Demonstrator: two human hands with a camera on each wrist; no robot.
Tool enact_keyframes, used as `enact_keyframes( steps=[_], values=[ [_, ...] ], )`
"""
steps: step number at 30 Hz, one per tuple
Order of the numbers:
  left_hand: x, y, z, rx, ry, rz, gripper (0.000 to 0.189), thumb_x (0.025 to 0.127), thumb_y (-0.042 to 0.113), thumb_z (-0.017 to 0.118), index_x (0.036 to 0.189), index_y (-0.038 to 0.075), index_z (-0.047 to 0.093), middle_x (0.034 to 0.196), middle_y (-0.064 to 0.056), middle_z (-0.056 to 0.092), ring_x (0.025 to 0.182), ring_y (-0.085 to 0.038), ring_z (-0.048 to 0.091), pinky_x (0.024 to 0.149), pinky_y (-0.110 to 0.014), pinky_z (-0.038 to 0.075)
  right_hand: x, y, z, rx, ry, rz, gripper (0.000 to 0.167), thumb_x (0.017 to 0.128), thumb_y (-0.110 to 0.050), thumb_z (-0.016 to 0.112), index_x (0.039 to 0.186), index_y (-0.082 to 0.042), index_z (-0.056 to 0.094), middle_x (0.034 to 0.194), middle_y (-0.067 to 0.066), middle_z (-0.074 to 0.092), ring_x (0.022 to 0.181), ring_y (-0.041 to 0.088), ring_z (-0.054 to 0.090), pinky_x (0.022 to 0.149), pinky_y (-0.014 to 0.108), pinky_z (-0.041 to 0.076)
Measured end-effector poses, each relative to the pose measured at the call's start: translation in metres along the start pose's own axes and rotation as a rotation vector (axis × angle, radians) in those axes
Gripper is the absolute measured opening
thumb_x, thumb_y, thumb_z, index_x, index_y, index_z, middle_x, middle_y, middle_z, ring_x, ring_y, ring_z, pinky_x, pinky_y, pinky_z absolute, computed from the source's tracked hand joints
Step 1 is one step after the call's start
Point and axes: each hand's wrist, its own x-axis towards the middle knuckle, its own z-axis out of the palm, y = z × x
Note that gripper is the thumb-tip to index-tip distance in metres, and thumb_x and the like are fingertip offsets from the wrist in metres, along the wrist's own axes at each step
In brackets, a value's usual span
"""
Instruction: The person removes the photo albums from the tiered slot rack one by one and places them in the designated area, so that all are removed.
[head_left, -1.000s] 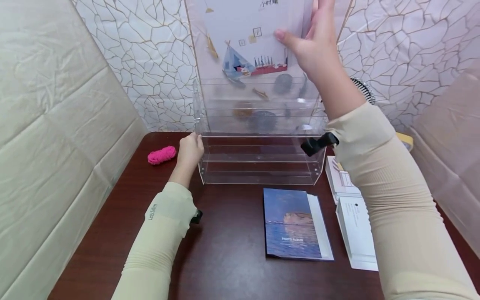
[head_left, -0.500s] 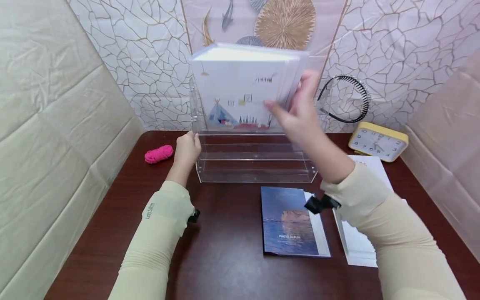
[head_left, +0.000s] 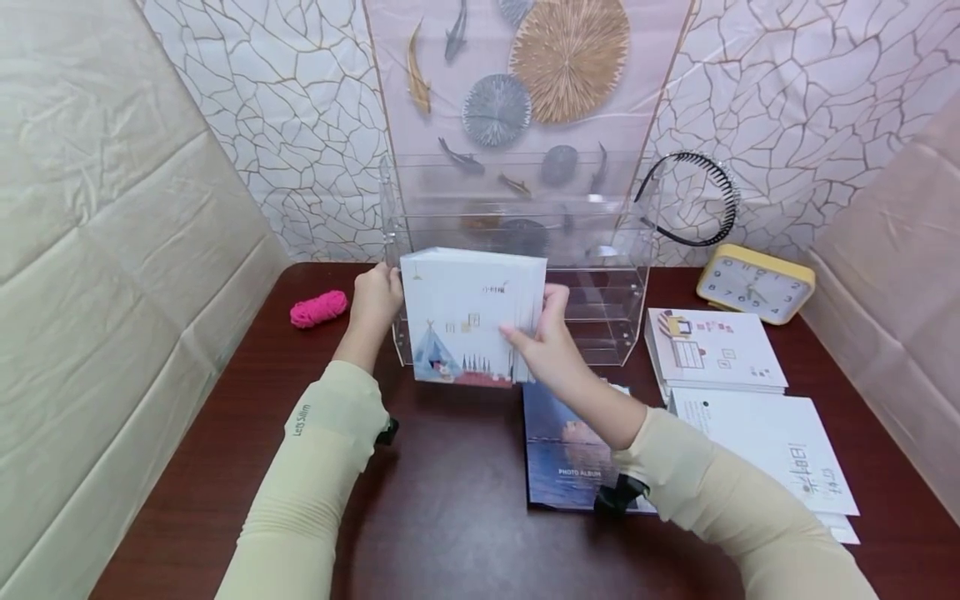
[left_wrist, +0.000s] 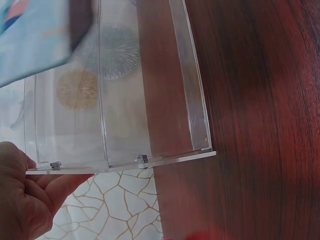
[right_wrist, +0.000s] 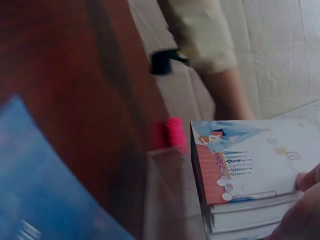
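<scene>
My right hand grips a thick white photo album by its right edge, thumb on the front cover. A blue tent is drawn on that cover, also visible in the right wrist view. The album is held upright in front of a clear acrylic rack and hides part of its left side. My left hand holds the rack's left side panel; in the left wrist view, the fingers lie at the panel's edge. Below the right hand, a blue photo album lies flat on the table, partly covered by the forearm.
Two white albums, one with a shop drawing and one with dark lettering, lie at the right. Behind them stand a yellow clock and a black headband. A pink yarn bundle lies left of the rack.
My right hand has brought the white album down from high above the rack to in front of its lower tiers. My left hand has stayed on the rack's side.
</scene>
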Motion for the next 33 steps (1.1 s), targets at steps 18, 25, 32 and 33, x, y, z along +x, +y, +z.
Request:
enact_keyframes(
  steps=[18, 25, 32, 33],
  values=[
    [-0.005, 0.003, -0.003, -0.019, -0.013, 0.036, 0.027, 0.098, 0.01, 0.043, 0.085, -0.009, 0.058, 0.083, -0.028, 0.062, 0.086, -0.041, 0.062, 0.074, -0.048, 0.048, -0.037, 0.035, 0.033, -0.008, -0.022, 0.393, 0.048, 0.091, 0.0, 0.057, 0.12, -0.004, 0.018, 0.111, 0.024, 0.046, 0.087, 0.031, 0.058, 0.073, 0.039, 0.049],
    [-0.005, 0.004, -0.004, -0.017, -0.002, 0.024, 0.026, 0.097, 0.01, 0.044, 0.091, -0.01, 0.059, 0.09, -0.03, 0.063, 0.091, -0.043, 0.061, 0.078, -0.049, 0.048, -0.043, 0.042, 0.042, 0.045, -0.047, 0.461, 0.047, 0.092, -0.001, 0.055, 0.119, -0.002, 0.017, 0.113, 0.024, 0.043, 0.09, 0.03, 0.054, 0.079, 0.04, 0.045],
    [-0.006, 0.005, -0.005, -0.002, 0.0, 0.02, 0.027, 0.098, 0.01, 0.043, 0.086, -0.01, 0.057, 0.087, -0.03, 0.062, 0.088, -0.044, 0.061, 0.076, -0.049, 0.048, -0.056, 0.044, 0.052, 0.056, -0.081, 0.548, 0.05, 0.092, -0.003, 0.056, 0.123, 0.001, 0.016, 0.12, 0.029, 0.036, 0.103, 0.037, 0.048, 0.085, 0.044, 0.044],
    [-0.006, 0.005, -0.005, -0.001, 0.002, 0.023, 0.027, 0.098, 0.01, 0.044, 0.086, -0.01, 0.057, 0.086, -0.031, 0.062, 0.088, -0.044, 0.06, 0.076, -0.049, 0.047, -0.057, 0.045, 0.053, 0.054, -0.085, 0.562, 0.056, 0.092, -0.004, 0.056, 0.128, 0.002, 0.014, 0.127, 0.032, 0.032, 0.111, 0.041, 0.044, 0.09, 0.046, 0.042]
  ],
)
